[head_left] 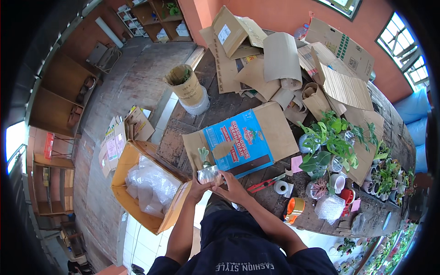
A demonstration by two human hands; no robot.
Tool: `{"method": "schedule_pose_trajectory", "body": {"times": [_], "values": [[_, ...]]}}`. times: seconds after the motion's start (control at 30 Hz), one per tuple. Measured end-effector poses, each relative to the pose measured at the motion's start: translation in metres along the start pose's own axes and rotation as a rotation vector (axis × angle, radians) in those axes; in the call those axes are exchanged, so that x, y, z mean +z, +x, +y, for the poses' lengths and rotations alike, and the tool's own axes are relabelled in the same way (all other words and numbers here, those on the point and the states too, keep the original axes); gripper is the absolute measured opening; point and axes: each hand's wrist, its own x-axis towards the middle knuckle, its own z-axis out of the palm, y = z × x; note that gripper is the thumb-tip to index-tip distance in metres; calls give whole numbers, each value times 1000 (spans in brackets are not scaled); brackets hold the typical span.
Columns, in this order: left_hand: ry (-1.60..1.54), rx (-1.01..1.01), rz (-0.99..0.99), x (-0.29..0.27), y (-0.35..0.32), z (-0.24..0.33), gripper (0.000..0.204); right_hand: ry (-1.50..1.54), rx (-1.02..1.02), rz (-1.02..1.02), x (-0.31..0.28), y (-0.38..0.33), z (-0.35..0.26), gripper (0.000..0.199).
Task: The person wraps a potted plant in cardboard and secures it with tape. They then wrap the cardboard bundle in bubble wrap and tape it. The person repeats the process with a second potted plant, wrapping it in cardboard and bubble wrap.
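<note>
Both my hands hold a small potted plant wrapped in clear bubble wrap [209, 174] at the near edge of a wooden table [220, 107]. My left hand [198, 189] grips its left side from below. My right hand [231, 185] holds its right side. A small green cactus-like plant [203, 155] sticks up out of the wrap. Just beyond lies a flattened blue and brown cardboard box [245, 140].
An open cardboard box with plastic wrap [149, 185] stands on the floor to my left. Red scissors [261, 185], tape rolls [281, 187] [295, 206], wrapped pots and green potted plants [334, 137] sit to the right. Piled cardboard [275, 59] covers the far table.
</note>
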Motion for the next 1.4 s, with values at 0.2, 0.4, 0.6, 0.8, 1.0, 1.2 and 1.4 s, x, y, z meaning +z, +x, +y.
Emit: {"method": "schedule_pose_trajectory", "body": {"times": [0.2,0.4,0.6,0.8,1.0,1.2,1.4], "values": [[166,39,120,-10,19,-19,103,-33,20,97,18,15,8,73],[202,-19,66,-27,24,-20,111,111,179,37,27,21,19,69],[238,-135,-42,-27,21,-3,90,203,365,-30,30,27,28,80],[49,-146,-85,-38,43,-8,84,217,331,-14,28,25,31,81],[404,-48,10,-33,62,0,107,368,391,64,31,21,19,81],[631,-76,103,-30,67,14,119,318,429,-18,24,48,6,80],[718,100,330,-7,44,-3,123,242,380,-55,25,48,22,72]]}}
